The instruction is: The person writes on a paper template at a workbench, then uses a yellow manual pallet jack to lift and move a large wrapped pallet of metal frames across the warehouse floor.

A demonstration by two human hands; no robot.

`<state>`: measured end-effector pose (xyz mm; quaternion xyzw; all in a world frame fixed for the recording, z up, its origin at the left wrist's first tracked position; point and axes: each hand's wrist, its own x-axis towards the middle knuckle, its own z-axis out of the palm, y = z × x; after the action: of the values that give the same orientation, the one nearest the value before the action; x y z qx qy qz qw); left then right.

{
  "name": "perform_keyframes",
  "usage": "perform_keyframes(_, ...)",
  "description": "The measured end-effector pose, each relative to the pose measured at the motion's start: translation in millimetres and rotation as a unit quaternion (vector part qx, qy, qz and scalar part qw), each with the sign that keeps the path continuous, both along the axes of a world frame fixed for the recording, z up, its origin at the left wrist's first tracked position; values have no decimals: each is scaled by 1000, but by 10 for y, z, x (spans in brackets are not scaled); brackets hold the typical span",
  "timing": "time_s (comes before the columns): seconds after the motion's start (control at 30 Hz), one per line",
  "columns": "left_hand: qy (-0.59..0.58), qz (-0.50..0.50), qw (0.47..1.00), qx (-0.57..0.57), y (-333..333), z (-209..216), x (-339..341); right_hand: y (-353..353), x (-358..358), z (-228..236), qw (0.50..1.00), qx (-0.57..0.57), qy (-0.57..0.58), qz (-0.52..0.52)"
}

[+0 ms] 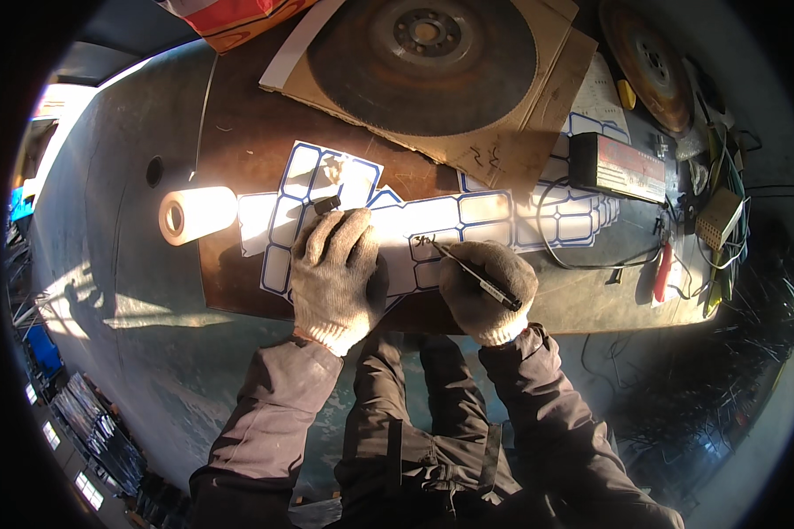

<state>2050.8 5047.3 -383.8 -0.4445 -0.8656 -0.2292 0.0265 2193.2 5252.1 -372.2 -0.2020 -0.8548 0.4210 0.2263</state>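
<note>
Sheets of white labels with blue borders (304,172) lie overlapping on the table. My left hand (340,273), in a light knit work glove, rests on them with its fingers apart. A small black piece (326,204) lies just beyond its fingertips; whether they touch it I cannot tell. My right hand (490,286), gloved too, grips a slim black-and-white marker pen (479,279). The pen's tip meets a label (425,247) that carries fresh dark handwriting.
A large round saw blade (362,75) lies on cardboard (503,145) at the back. Another disc (648,66) leans at the far right. A roll (198,214) sits left of the sheets. To the right are a box (617,166), a cable and red-handled pliers (662,273).
</note>
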Motion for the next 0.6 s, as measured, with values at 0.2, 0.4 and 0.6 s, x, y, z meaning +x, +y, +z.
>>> perform_keyframes(0.2, 8, -1, 1000, 9, 0, -3, -4, 11, -7, -19, 999, 23, 25, -3)
perform_keyframes(0.4, 7, -5, 1000, 17, 11, -11, -20, -14, 16, -4, 999, 16, 14, -37)
perform_keyframes(0.6, 14, 4, 1000, 10, 18, -3, 4, -18, -9, -15, 999, 15, 31, -41)
